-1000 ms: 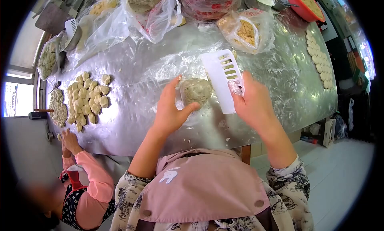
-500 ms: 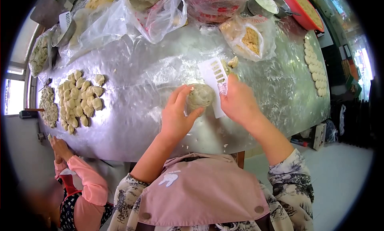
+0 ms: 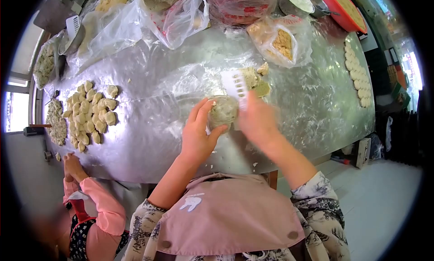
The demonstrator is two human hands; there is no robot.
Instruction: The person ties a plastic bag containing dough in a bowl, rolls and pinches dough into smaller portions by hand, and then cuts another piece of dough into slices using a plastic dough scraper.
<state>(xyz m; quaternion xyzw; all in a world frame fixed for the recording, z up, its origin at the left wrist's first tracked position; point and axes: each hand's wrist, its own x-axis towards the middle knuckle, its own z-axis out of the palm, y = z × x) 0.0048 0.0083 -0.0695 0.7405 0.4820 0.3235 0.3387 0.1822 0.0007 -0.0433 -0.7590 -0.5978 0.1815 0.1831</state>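
Note:
My left hand (image 3: pixel 198 132) curves around the left side of a round, greyish-green lump (image 3: pixel 224 110) with a glassy sheen, thumb at its near edge and fingers along its far side. I cannot tell whether this is dough in a clear bowl. A white slotted scraper (image 3: pixel 233 84) is gripped in my right hand (image 3: pixel 258 120), close against the lump's right side; motion blurs that hand a little. Just beyond the scraper lie a pale crumbly slab (image 3: pixel 249 74) and a flat green piece (image 3: pixel 261 88). A small tan chunk (image 3: pixel 263 69) sits behind them.
Dough pieces (image 3: pixel 88 114) are heaped on the floured metal table (image 3: pixel 153 107) at left. A bag of yellow crumbs (image 3: pixel 282 44), a red basin (image 3: pixel 346 10) and other plastic bags stand along the back. Flattened rounds (image 3: pixel 357 75) line the right edge. A co-worker's hands (image 3: pixel 73 167) are at lower left.
My right hand has moved left with the scraper, nearer the round lump, uncovering the pale slab and green piece. My left hand stays around the lump. The co-worker's hands have shifted slightly.

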